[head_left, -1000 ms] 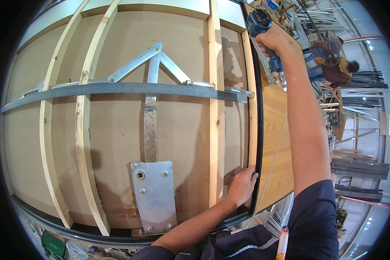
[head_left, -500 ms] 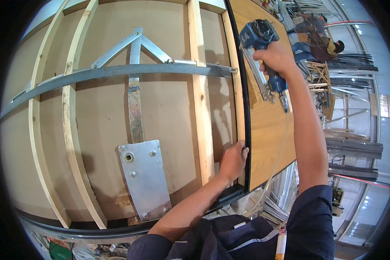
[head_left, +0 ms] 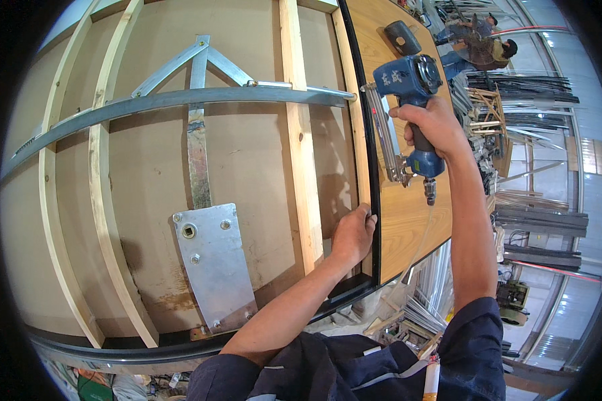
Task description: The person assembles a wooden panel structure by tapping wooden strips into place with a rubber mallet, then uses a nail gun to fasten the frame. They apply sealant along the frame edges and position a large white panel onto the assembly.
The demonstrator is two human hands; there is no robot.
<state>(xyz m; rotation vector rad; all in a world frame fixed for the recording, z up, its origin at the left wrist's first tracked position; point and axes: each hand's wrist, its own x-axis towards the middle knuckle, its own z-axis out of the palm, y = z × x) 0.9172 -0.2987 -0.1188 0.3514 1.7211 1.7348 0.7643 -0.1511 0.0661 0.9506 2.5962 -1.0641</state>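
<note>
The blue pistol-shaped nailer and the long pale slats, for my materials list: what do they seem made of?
Blue nailer: likely painted metal, from its smooth sheen, though possibly plastic. Pale slats: apparently unfinished softwood, showing dark knots.

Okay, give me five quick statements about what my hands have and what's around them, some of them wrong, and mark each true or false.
1. The right hand grips a blue nail gun. True.
2. The left hand holds a second nail gun. False: it is at the black edge of the panel, with no tool in it.
3. The silver metal plate has a square opening near its upper left corner. True.
4. The wooden slats are painted black. False: they are pale, bare-looking wood.
5. A black cylindrical object lies on the wood-grain surface. True.
</note>
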